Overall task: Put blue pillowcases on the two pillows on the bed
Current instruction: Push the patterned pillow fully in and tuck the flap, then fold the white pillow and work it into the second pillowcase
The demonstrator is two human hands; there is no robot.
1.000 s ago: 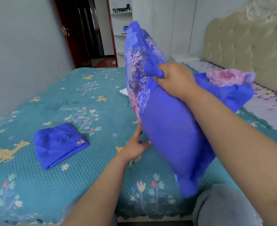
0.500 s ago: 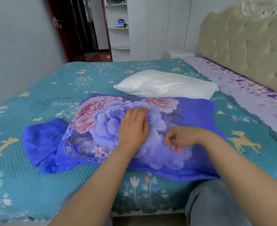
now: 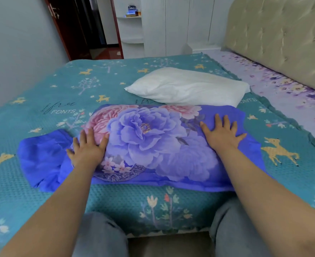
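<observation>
Both hands lie flat, fingers straight and spread, palms down, gripping nothing. L hand [image 3: 87,148] presses the left end of the covered pillow [image 3: 153,143], fingertips on the pink bloom. R hand [image 3: 222,134] presses the plain blue area toward the right end.

Covered pillow lies w/ its long axis left-right across the bed, just in front of the person's knees, so each hand sits over 1 end.

Key relation for the next move, as I judge it: the folded blue pillowcase [image 3: 39,160] lies just left of the L hand, partly tucked under the covered pillow's left end. L hand is clearly nearer; R hand is well apart from it. The bare white pillow [image 3: 186,87] lies straight beyond the covered one, touching or nearly touching its far edge, long axis also roughly left-right, a bit nearer the R hand.

Count: 2 pillows (1 covered, 1 bare), 2 blue cases (1 on, 1 folded), 2 hands. All rest on the teal bedspread [image 3: 116,199]. Task approx half done.
</observation>
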